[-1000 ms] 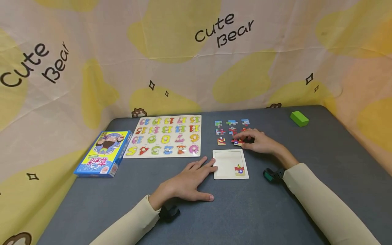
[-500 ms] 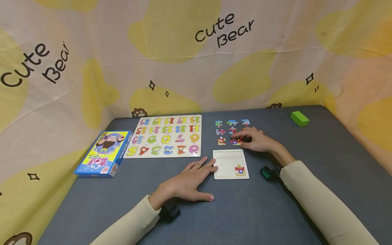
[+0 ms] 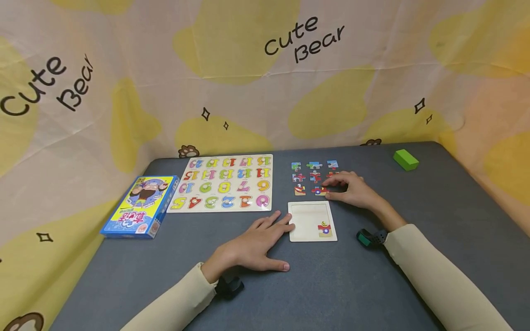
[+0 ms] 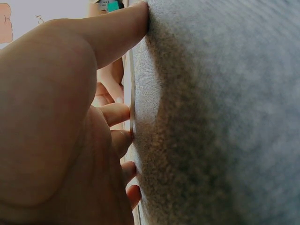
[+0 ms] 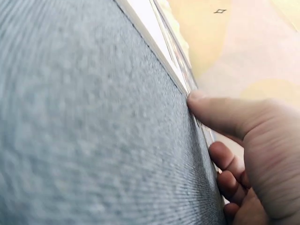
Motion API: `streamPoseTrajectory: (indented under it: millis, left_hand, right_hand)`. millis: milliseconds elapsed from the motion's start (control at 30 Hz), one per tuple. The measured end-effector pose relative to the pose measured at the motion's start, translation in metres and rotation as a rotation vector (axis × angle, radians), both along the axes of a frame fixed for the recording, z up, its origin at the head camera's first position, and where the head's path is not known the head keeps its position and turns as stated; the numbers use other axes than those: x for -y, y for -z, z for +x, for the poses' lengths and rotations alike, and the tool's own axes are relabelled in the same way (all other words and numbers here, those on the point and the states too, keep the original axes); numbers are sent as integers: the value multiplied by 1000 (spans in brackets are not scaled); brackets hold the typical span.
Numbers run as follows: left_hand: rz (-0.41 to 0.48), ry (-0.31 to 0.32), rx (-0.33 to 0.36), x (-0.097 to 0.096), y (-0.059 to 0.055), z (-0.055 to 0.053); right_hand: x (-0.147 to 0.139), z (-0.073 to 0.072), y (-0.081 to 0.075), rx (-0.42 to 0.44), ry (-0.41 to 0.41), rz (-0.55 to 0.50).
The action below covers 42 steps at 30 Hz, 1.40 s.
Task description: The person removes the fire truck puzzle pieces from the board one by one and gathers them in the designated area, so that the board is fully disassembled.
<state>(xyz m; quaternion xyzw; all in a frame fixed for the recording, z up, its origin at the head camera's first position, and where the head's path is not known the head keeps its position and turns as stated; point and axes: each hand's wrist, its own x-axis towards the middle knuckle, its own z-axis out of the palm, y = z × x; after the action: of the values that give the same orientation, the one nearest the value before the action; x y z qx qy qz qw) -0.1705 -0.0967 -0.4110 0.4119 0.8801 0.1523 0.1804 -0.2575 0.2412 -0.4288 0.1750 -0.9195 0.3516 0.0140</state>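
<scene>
My right hand (image 3: 354, 190) is at a jigsaw piece (image 3: 317, 191) with a red picture, its thumb and index finger curled round the right end. In the right wrist view the thumb (image 5: 220, 112) reaches low by the table, fingertips curled opposite. My left hand (image 3: 256, 248) lies with fingers spread, fingertips at the left rim of a white puzzle tray (image 3: 306, 216). One piece (image 3: 325, 229) sits in the tray's lower right. In the left wrist view the thumb (image 4: 122, 35) stretches away from the fingers.
Several other jigsaw pieces (image 3: 314, 165) lie in rows behind the tray. To the left are a number board (image 3: 215, 211) and a blue puzzle box (image 3: 141, 207). A green block (image 3: 406, 159) is at the back right. A printed cloth (image 3: 248, 96) hangs behind the table.
The jigsaw piece at my right hand was tilted and now lies straighter. The right index finger went left over it, then back right to its end. The left hand has stayed put.
</scene>
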Motion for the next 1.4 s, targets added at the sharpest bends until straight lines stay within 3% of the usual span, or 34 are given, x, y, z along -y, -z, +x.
streamPoseTrajectory:
  millis: [333,867,1400]
  left_hand:
    - [2,9,-6,-1,-1,0]
    - [-8,6,-9,-1,-1,1]
    - [-8,4,-12,-1,1,0]
  right_hand:
    - [5,0,3,-59,42,-14]
    - [14,0,1,-32,93,-24]
    - [7,4,1,-25,54,-84]
